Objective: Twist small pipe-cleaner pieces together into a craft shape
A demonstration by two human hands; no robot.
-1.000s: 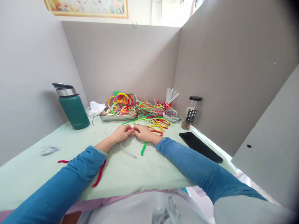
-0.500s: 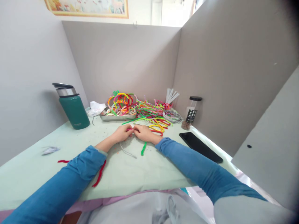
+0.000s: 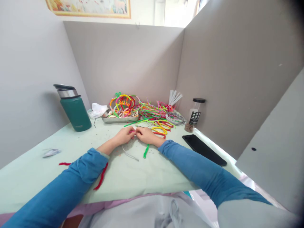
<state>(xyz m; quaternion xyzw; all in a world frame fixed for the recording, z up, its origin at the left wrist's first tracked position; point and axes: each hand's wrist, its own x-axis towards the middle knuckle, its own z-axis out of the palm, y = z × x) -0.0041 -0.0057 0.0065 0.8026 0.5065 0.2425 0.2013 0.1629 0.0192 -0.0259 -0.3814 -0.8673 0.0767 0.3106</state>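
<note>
Your left hand (image 3: 123, 136) is closing its thumb and fingers on a small pink piece (image 3: 131, 131), with no opening that I can see between them. Your right hand (image 3: 145, 136) is bringing its bent fingers to the same place, but they are hiding their own grip, so I cannot tell whether it is holding anything. The pink piece is lying between the two hands, at the right side of the left fingers, so the left hand is the nearer one; its long axis is too covered to read. A small white piece (image 3: 134, 128) is showing just beyond the fingers. On the near side, a grey wire (image 3: 130, 155) is slanting from beside the left hand toward you and to the right, while a green fuzzy strip (image 3: 146, 152) is lying below the right hand, its length pointing roughly toward you. Farther away, the metal tray (image 3: 120, 120) is standing beyond the hands, and the colourful heap (image 3: 154, 110) is spreading at its right.
</note>
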